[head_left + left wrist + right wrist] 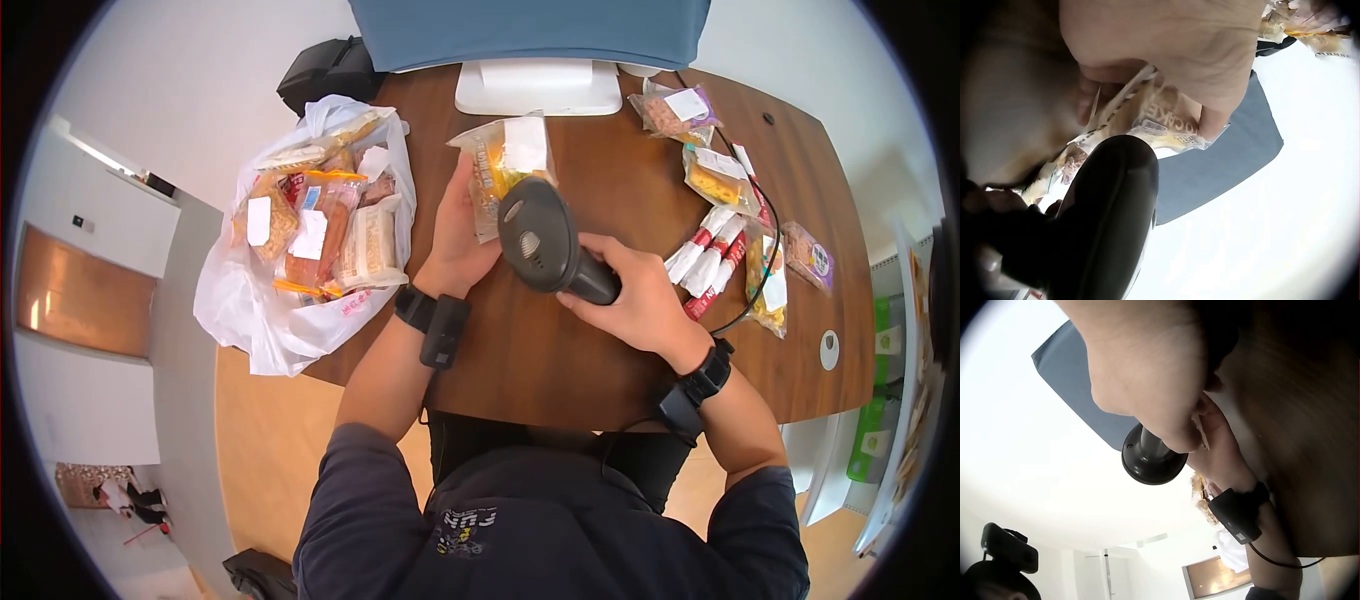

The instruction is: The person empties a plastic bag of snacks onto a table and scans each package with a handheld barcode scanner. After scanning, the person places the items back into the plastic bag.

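Observation:
In the head view my left hand [462, 238] grips a clear-wrapped cake packet [488, 168] with a white label on its upper part. Thumb and fingers of that hand [1166, 44] pinch the same packet [1169, 115] in the left wrist view. My right hand [640, 300] is wrapped around the handle of a dark grey handheld barcode scanner [538, 235]. The scanner's head overlaps the packet's lower part in the head view. In the right wrist view the scanner [1150, 465] sticks out beyond the right hand [1147, 381], its handle mostly hidden.
A white plastic bag [250, 325] full of wrapped snacks stands on the table's left. More packets [720, 180] and red-and-white sticks [712, 255] lie at the right, near a black cable [775, 240]. A white stand base [540, 90] and black device [330, 75] are at the back.

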The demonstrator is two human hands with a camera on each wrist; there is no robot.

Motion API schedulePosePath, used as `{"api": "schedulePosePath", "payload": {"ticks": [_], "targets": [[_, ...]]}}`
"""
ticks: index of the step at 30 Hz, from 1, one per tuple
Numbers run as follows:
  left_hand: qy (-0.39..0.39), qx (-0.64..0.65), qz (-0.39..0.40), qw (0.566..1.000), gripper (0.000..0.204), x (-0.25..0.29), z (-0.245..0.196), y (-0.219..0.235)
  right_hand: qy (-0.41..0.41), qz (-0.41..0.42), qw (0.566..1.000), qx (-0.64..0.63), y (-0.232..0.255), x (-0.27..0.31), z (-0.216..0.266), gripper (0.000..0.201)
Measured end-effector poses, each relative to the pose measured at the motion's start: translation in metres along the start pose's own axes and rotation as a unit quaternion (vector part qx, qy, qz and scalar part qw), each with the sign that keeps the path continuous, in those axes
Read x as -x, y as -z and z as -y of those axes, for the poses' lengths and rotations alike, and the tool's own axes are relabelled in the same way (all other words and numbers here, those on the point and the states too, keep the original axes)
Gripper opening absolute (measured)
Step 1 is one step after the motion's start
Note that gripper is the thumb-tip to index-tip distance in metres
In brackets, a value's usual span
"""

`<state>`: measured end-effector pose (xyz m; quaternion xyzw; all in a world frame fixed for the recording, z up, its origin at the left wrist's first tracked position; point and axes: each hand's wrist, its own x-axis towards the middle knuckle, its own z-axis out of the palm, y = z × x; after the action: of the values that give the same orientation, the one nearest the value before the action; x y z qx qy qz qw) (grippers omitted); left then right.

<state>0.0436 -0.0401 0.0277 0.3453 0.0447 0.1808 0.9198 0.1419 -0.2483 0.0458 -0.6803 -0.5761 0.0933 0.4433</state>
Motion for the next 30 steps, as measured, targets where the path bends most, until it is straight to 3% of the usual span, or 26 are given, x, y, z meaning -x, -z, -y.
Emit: {"api": "schedulePosePath", "payload": {"ticks": [14, 22, 25, 30], "targets": [[0.004, -0.031, -0.019, 0.999, 0.055, 0.003, 0.0, -0.009, -0.014, 0.0, 1.0, 0.015, -0.001, 0.0, 0.005, 0.049], [-0.001, -0.043, 0.011, 0.999, 0.069, 0.001, 0.002, -0.001, -0.015, 0.004, 1.0, 0.021, -0.001, 0.0, 0.006, 0.05], [-0.018, -0.049, -0.025, 0.998, 0.072, 0.001, 0.004, -0.004, -0.012, 0.006, 1.0, 0.025, -0.002, 0.001, 0.005, 0.051], [-0.021, -0.047, -0.018, 0.999, 0.074, -0.001, 0.004, 0.0, -0.004, 0.009, 0.999, 0.031, -0.002, 0.001, 0.005, 0.052]]}}
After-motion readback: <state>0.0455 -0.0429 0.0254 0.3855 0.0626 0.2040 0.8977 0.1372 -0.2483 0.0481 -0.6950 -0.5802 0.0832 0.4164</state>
